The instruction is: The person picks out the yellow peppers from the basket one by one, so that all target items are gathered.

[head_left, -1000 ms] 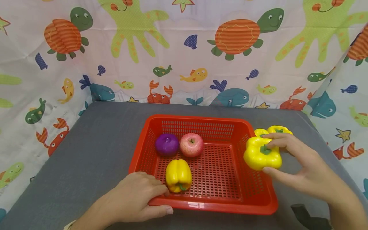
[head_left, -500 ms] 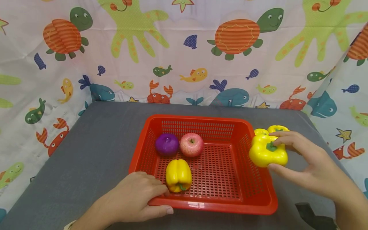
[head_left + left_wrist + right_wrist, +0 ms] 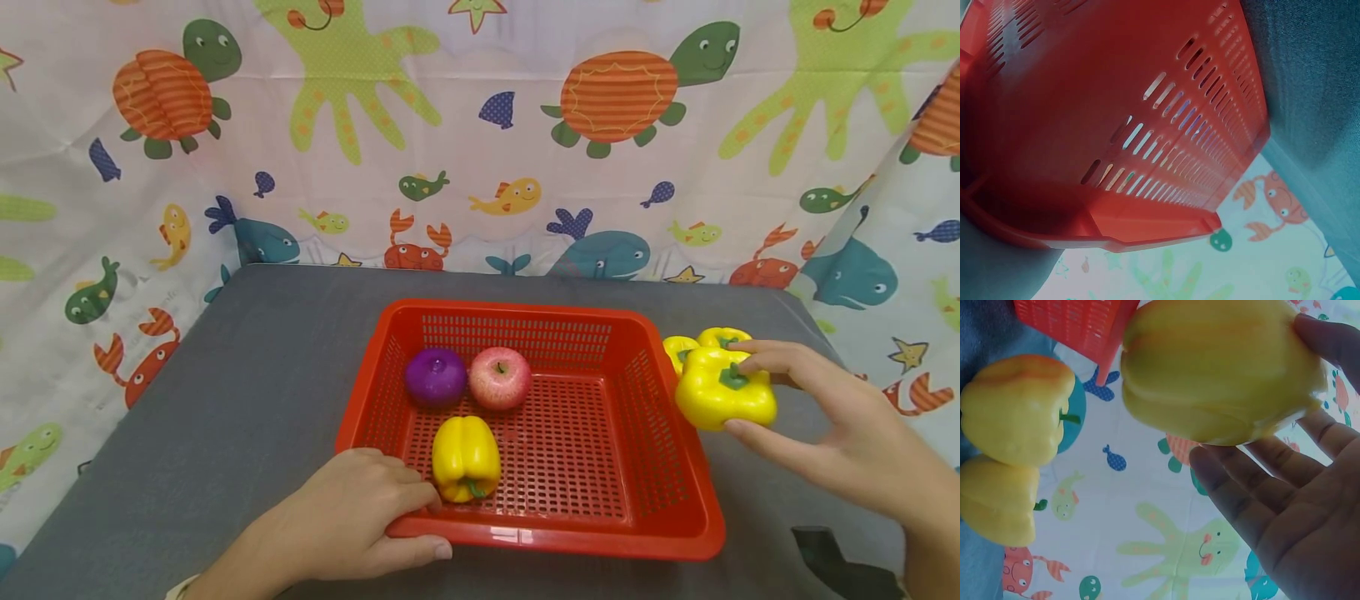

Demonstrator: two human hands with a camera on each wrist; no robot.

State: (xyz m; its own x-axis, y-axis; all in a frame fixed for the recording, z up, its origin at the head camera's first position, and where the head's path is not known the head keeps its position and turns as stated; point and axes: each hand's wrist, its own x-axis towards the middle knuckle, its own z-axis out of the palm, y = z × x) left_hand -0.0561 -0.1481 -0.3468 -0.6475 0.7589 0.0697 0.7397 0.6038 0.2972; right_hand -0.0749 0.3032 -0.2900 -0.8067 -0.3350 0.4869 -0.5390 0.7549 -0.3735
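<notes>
A yellow bell pepper [image 3: 723,390] with a green stem is pinched between the thumb and fingers of my right hand [image 3: 832,425], just outside the basket's right wall. The right wrist view shows that held pepper [image 3: 1222,369] raised, with the fingers along its side. My left hand [image 3: 360,517] grips the near left rim of the red plastic basket [image 3: 570,540]. Inside the basket lie a purple onion-like ball [image 3: 436,377], a pink-red apple [image 3: 500,379] and another yellow bell pepper [image 3: 466,458]. The left wrist view shows the slotted basket wall [image 3: 1166,125]; the hand is hidden there.
Two more yellow bell peppers, one nearer [image 3: 1019,409] and one beside it [image 3: 999,499], stand right of the basket, partly hidden in the head view. A grey cloth [image 3: 300,350] covers the table. A sea-animal curtain [image 3: 480,133] hangs behind and at both sides.
My right hand has moved right with the bell pepper, away from over the basket's right rim. My left hand and the basket's contents have stayed put.
</notes>
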